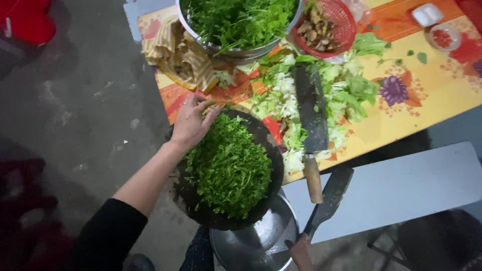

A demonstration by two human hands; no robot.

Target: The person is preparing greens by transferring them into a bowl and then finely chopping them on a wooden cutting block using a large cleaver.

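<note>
The left hand (190, 124) lies with fingers spread flat on the far-left edge of a heap of chopped greens (229, 168), apparently holding the heap in place on the round dark board (201, 213), which hangs off the near edge of the surface (432, 95) above a metal strainer (261, 241). The right hand (301, 253), mostly out of frame, grips a dark handle; how tightly, I cannot tell. A cleaver (311, 115) rests on cut cabbage (346, 95) to the right.
</note>
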